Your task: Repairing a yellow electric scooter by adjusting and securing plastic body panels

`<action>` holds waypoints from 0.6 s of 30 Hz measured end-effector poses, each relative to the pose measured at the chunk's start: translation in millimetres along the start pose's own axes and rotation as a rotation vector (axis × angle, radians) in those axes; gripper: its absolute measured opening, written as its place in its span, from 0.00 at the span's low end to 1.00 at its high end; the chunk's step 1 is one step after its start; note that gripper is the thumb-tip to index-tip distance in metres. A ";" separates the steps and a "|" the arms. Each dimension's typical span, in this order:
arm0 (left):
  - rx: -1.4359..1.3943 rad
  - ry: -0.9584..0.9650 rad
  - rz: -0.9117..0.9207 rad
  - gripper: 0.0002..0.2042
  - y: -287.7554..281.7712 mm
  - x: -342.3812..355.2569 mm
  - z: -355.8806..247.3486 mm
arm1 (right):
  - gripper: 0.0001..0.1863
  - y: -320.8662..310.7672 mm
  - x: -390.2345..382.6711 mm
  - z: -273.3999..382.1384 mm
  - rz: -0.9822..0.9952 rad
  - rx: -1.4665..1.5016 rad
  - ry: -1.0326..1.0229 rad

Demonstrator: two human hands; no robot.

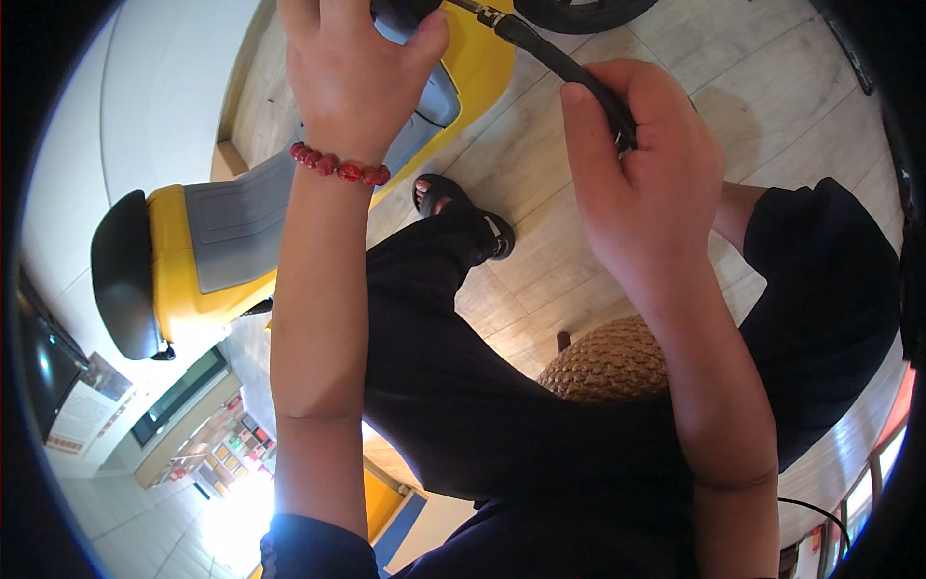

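My left hand, with a red bead bracelet at the wrist, reaches over a yellow scooter at the top. Its thumb stands out to the side, next to a black rounded part. The fingers point up and apart, and their tips lie beyond the upper edge. In my right hand is a slim black handle with a metal collar, slanting up to the left. My thumb and curled fingers close round its lower end. The far end of its metal shaft runs out of view.
A grey footboard and a black rounded end piece belong to the scooter. A black wheel shows at the top. Between my legs is a woven stool on the wood-look floor. My sandalled foot stands near the scooter.
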State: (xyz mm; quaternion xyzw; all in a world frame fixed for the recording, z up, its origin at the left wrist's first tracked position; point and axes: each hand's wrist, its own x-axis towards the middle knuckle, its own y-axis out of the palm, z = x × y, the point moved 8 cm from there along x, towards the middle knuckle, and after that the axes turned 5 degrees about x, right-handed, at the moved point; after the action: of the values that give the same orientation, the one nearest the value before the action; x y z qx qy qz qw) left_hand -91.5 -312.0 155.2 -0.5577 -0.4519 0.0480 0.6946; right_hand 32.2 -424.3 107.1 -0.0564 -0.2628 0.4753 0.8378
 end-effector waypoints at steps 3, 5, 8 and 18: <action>0.008 0.011 -0.005 0.27 -0.1 0.0 -0.5 | 0.06 0.2 -0.2 -0.1 -0.001 0.006 -0.001; 0.023 0.057 -0.027 0.27 -2.2 -0.1 -5.5 | 0.06 0.4 -0.1 -0.4 -0.001 0.017 0.004; -0.003 0.012 -0.020 0.27 0.5 -0.8 -0.6 | 0.05 1.3 0.5 -0.7 0.007 0.006 0.002; 0.022 0.017 -0.024 0.27 -0.4 -0.8 -1.5 | 0.05 -6.0 10.1 13.5 -0.025 -0.046 -0.168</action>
State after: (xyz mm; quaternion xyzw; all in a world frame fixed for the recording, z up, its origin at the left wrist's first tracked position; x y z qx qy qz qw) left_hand -91.1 -313.7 155.1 -0.5449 -0.4520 0.0396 0.7051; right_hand 34.3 -421.3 124.6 -0.0323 -0.3438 0.4615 0.8172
